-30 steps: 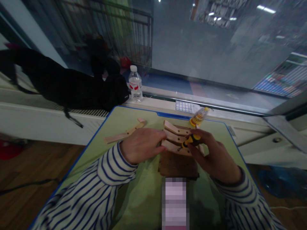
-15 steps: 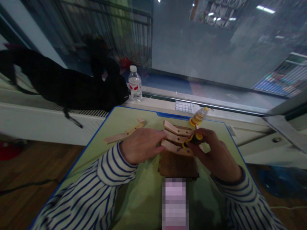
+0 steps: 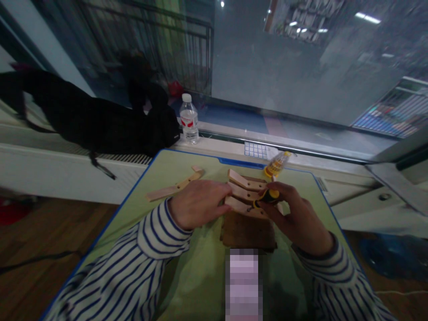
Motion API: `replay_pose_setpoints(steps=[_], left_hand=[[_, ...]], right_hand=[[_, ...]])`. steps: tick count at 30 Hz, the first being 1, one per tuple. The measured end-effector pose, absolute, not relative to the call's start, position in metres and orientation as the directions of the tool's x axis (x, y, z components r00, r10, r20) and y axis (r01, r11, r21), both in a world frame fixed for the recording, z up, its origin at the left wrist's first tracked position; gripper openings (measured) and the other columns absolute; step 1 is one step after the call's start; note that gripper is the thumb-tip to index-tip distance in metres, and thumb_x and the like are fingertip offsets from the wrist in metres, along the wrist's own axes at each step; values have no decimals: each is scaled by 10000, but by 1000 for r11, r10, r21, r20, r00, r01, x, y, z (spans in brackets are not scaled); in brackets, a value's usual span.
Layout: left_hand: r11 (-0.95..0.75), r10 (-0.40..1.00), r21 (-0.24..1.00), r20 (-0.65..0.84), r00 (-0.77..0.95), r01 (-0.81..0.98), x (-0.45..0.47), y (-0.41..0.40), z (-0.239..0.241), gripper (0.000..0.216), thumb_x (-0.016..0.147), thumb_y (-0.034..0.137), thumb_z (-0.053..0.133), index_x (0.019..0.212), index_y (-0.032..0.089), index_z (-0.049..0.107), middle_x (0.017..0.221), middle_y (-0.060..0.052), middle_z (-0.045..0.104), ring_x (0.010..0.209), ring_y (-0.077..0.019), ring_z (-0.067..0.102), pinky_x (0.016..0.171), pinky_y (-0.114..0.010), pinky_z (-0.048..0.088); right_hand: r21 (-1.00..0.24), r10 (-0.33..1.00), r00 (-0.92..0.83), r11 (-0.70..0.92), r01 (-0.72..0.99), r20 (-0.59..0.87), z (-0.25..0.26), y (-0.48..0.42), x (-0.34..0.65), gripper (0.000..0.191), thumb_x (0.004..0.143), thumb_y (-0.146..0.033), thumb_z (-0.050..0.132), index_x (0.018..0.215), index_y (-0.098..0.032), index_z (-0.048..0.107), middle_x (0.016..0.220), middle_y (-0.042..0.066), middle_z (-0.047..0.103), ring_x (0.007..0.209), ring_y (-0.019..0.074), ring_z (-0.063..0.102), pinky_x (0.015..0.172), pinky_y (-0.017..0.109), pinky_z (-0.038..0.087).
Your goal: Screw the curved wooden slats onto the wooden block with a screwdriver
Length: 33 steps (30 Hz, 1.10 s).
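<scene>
My left hand (image 3: pixel 200 203) pinches the left end of the nearest bent wooden strip (image 3: pixel 239 206), its thumb and fingers closed on the wood. In my right hand (image 3: pixel 297 214) is a screwdriver (image 3: pixel 270 196) with a black and yellow handle, tilted so that its tip points left, by a hole in that strip. Two similar strips lie behind it, the middle strip (image 3: pixel 245 193) and the far strip (image 3: pixel 247 180), each with dark holes. Beneath them is a dark brown wooden board (image 3: pixel 247 232). Another bent strip (image 3: pixel 170 191) rests apart, left of my left hand.
A small bottle with a yellow label (image 3: pixel 277 165) lies at the back of the blue-edged green table (image 3: pixel 197 281). On the sill behind are a water bottle (image 3: pixel 189 120), a black bag (image 3: pixel 103 125) and a gridded sheet (image 3: pixel 256 150). Glass rises beyond.
The screwdriver and the fingers of my right hand have shifted very slightly. My left hand keeps its hold, and the wooden strips stay in place.
</scene>
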<state>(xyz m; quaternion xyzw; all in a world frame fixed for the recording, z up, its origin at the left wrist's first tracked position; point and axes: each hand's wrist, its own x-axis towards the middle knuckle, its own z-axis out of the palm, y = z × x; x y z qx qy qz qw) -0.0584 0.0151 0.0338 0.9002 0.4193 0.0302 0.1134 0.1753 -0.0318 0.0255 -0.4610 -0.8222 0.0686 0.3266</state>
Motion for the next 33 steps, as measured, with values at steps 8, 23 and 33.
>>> replay_pose_setpoints(steps=[8,23,33], left_hand=[[-630,757,233,-25,653,740,-58,15,33,280,880,388,493,1121,290,595,1073,-29,688,950,-267,650,760,-414,509],[-630,758,204,-47,651,749,-56,16,36,283,878,391,497,1120,280,593,1019,-27,694,885,-245,655,718,-370,508],[-648,750,198,-5,662,736,-60,15,30,267,887,402,491,1101,283,598,1024,-19,695,907,-245,653,750,-386,509]], right_hand=[[-382,799,-410,580,720,440,29,-35,176,351,886,-191,502,1225,-206,413,995,94,696,834,200,713,677,297,574],[-441,820,-314,533,722,478,23,-32,178,308,855,-254,579,1120,-213,429,968,112,714,870,249,714,702,359,577],[-502,837,-321,529,684,444,21,-30,176,371,881,-263,571,1216,-232,414,968,71,716,819,196,718,654,286,573]])
